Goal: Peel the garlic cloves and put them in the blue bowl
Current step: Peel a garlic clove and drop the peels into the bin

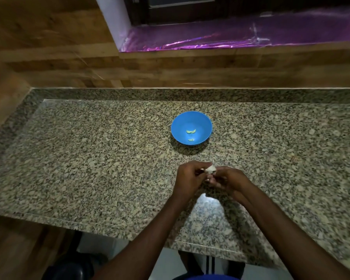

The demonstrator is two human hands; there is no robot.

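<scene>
The granite bench spans the view, bounded at its rear edge by a wood-panelled wall and, at the rear right, by a window ledge covered in purple foil. The blue bowl stands upright on the bench, closer to the rear edge than the front and near mid-width; it holds two peeled garlic cloves, apart from each other on the bowl floor. Between the bowl and the front edge, both hands meet above the bench surface. The left hand has its fingers curled, pinching the left side of a white, unpeeled garlic piece. The right hand has its fingers curled against the right side of the same piece. The exact finger contact points are partly hidden.
</scene>
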